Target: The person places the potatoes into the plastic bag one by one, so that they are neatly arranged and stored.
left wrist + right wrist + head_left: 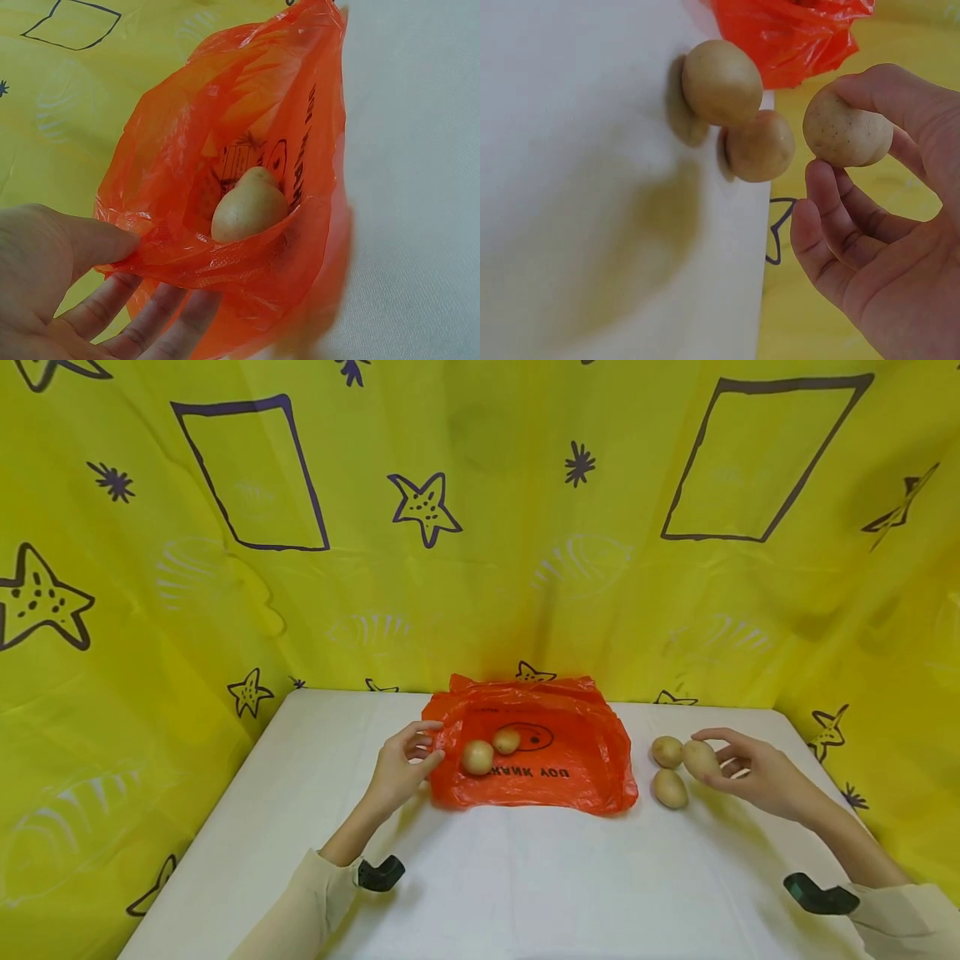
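Observation:
A red plastic bag (592, 768) lies on the table with its mouth spread, and two potatoes (477, 757) rest inside it. My left hand (401, 770) pinches the bag's left rim; in the left wrist view the thumb is on the inner side and the fingers (154, 319) are behind the film. Over at the right, my right hand (765, 774) holds a potato (702, 762) between thumb and fingertips, lifted off the table in the right wrist view. Two more potatoes (722, 82) sit on the table close by it, to the right of the bag.
The white table (525, 877) meets a yellow patterned curtain (495, 593) at its back and sides. The bag's far edge stands up near that curtain. Dark wrist cameras (381, 873) are strapped on both wrists.

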`<act>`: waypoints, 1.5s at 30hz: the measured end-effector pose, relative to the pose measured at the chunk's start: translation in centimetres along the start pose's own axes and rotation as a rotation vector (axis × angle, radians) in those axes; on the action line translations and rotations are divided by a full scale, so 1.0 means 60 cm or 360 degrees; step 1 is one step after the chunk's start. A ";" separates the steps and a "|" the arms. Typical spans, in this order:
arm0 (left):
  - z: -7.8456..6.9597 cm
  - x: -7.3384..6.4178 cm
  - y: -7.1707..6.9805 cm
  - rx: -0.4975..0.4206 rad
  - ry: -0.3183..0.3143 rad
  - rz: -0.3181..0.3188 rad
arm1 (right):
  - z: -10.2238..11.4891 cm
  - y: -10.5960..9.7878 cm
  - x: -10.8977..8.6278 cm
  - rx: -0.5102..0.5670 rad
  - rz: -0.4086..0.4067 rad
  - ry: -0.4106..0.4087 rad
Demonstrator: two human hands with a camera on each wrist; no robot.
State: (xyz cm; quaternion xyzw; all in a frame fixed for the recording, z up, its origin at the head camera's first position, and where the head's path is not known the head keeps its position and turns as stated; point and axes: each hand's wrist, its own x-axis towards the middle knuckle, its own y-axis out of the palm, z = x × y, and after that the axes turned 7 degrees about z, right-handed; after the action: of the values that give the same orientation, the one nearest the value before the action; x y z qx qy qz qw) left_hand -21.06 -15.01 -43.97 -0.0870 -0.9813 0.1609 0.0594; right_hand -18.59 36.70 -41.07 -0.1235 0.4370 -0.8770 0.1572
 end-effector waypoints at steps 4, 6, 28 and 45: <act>-0.001 -0.001 0.000 -0.0009 0.0008 0.0001 | 0.010 0.002 0.000 0.0012 -0.0002 -0.0007; -0.002 -0.002 0.000 -0.0011 0.0009 -0.0001 | 0.015 0.004 0.000 0.0015 0.0004 -0.0008; 0.001 -0.006 0.002 -0.0005 0.0016 0.0002 | 0.090 0.031 0.006 0.0101 0.0005 -0.0145; 0.001 -0.002 0.000 0.0002 0.0024 0.0016 | 0.115 0.065 0.018 0.0210 0.0061 -0.0327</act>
State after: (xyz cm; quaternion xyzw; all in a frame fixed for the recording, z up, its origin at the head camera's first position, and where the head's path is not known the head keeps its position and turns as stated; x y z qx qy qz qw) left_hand -20.93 -15.07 -44.02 -0.0932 -0.9803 0.1611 0.0659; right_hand -16.46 29.06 -40.10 -0.1937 0.3624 -0.8833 0.2257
